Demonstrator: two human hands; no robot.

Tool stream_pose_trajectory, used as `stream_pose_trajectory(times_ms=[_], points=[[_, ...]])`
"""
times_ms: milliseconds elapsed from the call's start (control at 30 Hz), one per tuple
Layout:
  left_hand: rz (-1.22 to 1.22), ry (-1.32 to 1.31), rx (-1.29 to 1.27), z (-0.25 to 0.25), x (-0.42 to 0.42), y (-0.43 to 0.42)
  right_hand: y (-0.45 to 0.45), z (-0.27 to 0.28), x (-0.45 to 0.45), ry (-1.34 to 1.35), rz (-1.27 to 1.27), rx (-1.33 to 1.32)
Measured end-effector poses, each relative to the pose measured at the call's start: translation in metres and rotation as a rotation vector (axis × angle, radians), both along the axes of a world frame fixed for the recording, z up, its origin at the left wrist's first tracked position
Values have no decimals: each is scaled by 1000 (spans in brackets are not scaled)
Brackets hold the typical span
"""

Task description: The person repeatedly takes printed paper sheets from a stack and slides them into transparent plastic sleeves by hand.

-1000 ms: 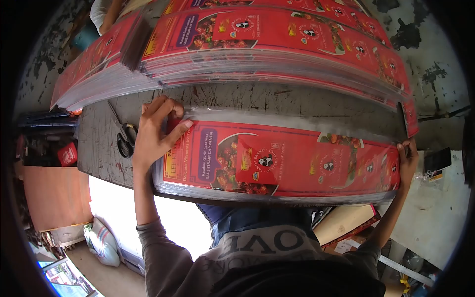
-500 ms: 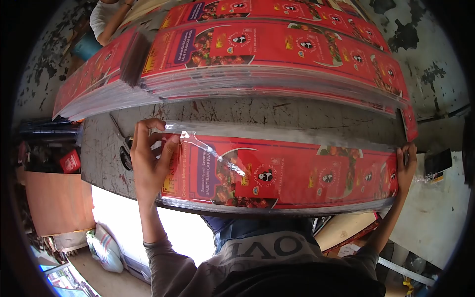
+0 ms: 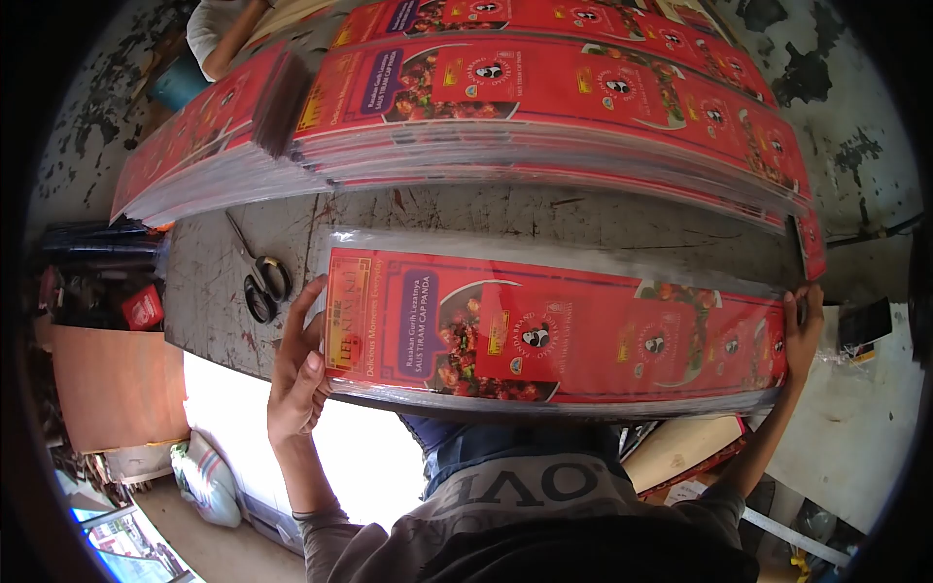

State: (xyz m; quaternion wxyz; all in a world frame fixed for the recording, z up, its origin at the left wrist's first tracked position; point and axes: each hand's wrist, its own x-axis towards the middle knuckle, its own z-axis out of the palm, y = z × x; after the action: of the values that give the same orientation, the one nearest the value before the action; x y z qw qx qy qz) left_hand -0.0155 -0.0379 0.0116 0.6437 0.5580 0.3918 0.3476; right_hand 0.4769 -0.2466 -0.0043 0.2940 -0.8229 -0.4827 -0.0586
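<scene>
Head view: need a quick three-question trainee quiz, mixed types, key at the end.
1. Multiple choice: what does the right hand touch?
A) the sack
B) the near stack, at its end
C) the shirt

2. True or false: the scissors lie on the table, apart from the left hand.

3. Fill in: the printed tops of the far stacks are mainly ____ in colour.

Key: 1 B; 2 true; 3 red.
</scene>
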Motion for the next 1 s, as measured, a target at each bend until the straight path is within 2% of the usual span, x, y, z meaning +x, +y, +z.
stream_pose_trajectory(times_ms=[67, 100, 167, 200, 233, 300, 367, 533, 600, 667, 700, 733, 767, 867, 900, 1000], points=[[-56, -271, -139, -11, -12, -4, -1, -2, 2, 2, 10, 0], [-50, -271, -140, -16, -14, -8, -1, -3, 3, 14, 23, 9], [-7, -1006, -386, -25, -11, -19, -1, -5, 6, 25, 40, 18], [13, -1183, -425, -34, -7, -25, -2, -5, 7, 53, 35, 25], [13, -1184, -424, -36, 0, -28, -2, -6, 7, 80, 28, 31], [-201, -1318, -305, -39, 16, -32, -3, -7, 7, 110, 9, 35], [-213, -1341, -356, -42, 23, -37, -6, -8, 10, 135, -15, 37], [-475, -287, 447, -60, 29, -39, -7, -8, 13, 120, 26, 30], [-615, 342, 614, -38, 35, -47, -6, -7, 11, 127, 32, 29], [-710, 744, 616, -8, 53, -57, -6, -2, 4, 0, -41, 41], [-618, 806, 792, -4, 66, -55, -6, 1, 1, -3, -38, 43], [-520, 866, 963, -2, 71, -55, -6, 4, -3, -194, -11, 67], [-515, 868, 965, -4, 68, -55, -5, 6, -7, -384, 15, 94], [-498, 1048, 941, -9, 61, -55, 0, 17, -35, -344, -23, 82], [-471, 981, 1002, -9, 61, -54, 2, 20, -49, -339, -19, 82], [-465, 925, 1084, -2, 65, -51, 15, 21, -94, -258, 253, 322]])
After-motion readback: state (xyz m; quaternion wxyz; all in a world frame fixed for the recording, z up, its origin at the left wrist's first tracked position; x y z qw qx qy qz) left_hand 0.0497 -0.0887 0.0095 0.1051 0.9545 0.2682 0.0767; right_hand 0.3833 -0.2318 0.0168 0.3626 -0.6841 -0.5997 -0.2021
